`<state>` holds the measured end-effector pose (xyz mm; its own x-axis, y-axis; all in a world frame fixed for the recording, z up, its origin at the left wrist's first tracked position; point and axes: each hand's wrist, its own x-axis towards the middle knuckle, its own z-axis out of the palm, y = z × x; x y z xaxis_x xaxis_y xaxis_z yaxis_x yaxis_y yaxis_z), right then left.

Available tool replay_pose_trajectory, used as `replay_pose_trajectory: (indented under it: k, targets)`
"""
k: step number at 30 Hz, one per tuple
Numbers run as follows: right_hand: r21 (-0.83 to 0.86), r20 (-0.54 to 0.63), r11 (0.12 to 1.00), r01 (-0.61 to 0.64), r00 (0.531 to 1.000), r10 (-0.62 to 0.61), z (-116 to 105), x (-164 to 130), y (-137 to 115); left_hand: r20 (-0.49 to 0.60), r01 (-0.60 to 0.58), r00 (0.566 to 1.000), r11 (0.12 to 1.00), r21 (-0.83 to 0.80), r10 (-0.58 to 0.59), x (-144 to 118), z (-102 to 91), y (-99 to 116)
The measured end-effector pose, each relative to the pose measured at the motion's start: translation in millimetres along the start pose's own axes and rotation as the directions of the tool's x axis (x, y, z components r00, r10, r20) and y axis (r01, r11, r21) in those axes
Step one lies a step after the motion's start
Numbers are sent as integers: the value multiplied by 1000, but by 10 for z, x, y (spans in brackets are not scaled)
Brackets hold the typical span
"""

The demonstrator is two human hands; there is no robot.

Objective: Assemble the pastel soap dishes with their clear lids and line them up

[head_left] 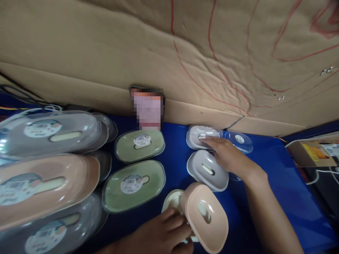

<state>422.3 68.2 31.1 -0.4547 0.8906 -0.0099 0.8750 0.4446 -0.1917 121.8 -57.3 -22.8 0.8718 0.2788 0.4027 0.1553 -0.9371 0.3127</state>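
Observation:
My left hand (pixel 176 227) is curled around the edge of a cream oval dish (pixel 173 199), its fingertips partly hidden. A pink oval container (pixel 218 215) with a slot in its base leans tilted against that dish, beside the fingers. Farther back, my right hand (pixel 227 153) stretches over two small grey oval containers. Its fingertips reach the slot of the far grey container (pixel 194 135), and I cannot tell if they press on it. The near grey container (pixel 201 165) lies just below the palm. A clear plastic lid (pixel 239 139) with a round label lies behind my right hand.
Two green lidded containers (pixel 144 185) stand mid-table. Stacks of large grey and pink lidded containers (pixel 66 130) fill the left side. A phone (pixel 148 107) leans on the cardboard wall (pixel 106 53). A cardboard box (pixel 308 153) and cables sit right of the blue table (pixel 286 176).

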Motion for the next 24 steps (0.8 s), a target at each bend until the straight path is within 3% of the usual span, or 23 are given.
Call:
replay_pose_trajectory:
  k: [7, 13, 15, 17, 19, 24]
  targets:
    - [124, -31, 991, 48, 999, -45, -331, 36, -19, -12, -14, 1000, 1000, -6, 14, 7, -1, 9]
    - [-168, -281, 968, -188, 950, 136, -540, -143, -133, 4, 3, 1000, 1000, -26, -2, -27, 36, 16]
    - [-155, -218, 978, -143, 970, 107, -507, -249, -314, 29, 0, 1000, 1000, -30, 1, -33, 36, 16]
    - [-64, -50, 996, -61, 997, 58, -434, -340, -538, 53, -9, 999, 999, -35, 11, -38, 37, 16]
    - [18, 93, 999, -39, 995, 38, -356, -391, -734, 65, -6, 998, 999, -45, 9, -43, 41, 18]
    - [91, 183, 996, -23, 983, 6, -290, -397, -849, 77, 18, 997, 998, -63, -13, -47, 30, 28]
